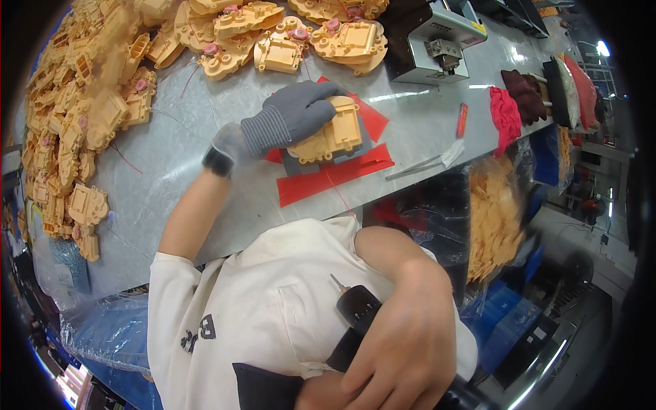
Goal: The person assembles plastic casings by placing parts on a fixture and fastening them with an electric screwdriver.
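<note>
My left hand [294, 113], in a grey knit glove, presses down on a yellow plastic housing [335, 137]. The housing lies on a grey pad over red sheets [328, 179] on the grey table [171, 171]. My right hand [403, 355] is bare and pulled back against my white shirt, low in the view. Its fingers wrap around a black tool [357, 307] with a small metal tip that points up toward my chest. The tool's lower part is hidden under the hand.
Several yellow housings, some with pink parts, are heaped along the table's left and far side [89, 102]. A grey machine [437, 41] stands at the back right. Tweezers [424, 164], a red pen-like item [462, 119] and red cloth [506, 116] lie to the right. Below the table edge hangs a bag of yellow parts [495, 219].
</note>
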Tool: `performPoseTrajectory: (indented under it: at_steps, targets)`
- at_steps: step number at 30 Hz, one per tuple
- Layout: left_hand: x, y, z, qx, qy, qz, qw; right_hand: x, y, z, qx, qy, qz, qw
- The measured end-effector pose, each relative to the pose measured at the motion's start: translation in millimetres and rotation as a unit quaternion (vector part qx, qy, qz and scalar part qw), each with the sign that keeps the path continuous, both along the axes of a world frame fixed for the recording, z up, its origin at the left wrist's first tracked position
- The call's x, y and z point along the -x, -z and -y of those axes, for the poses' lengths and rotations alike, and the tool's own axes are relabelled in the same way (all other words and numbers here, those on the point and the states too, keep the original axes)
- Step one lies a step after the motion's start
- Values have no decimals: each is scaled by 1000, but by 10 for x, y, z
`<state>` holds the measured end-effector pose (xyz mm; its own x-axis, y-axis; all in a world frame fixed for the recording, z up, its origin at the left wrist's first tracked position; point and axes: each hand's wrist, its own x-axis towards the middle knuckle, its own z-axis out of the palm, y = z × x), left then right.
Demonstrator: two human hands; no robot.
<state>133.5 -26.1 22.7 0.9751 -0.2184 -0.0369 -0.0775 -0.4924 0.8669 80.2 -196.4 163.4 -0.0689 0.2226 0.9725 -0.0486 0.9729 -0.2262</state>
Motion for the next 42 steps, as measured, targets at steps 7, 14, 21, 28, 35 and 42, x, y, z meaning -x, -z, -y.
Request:
performPoseTrajectory:
  at_steps: [7,14,21,28,35,42]
  targets:
    - [31,-53,161,-83,-35,27,996,-187,-58,-33,117,-140,61,981]
    - [19,26,166,-101,-17,117,988,285,48,-40,-36,41,-143,988]
    - [-102,71,96,-118,77,168,976,-125,-120,35,126,-187,129,966]
    - [357,-449,275,-157,-79,346,922,-588,228,583,172,-63,-25,983]
    - [546,-342,291,-232,-71,287,926,-1864,254,967,139,518,-285,794]
    - [844,123,229,-183,-171,287,925,-2320,481,430,175,650,-363,644]
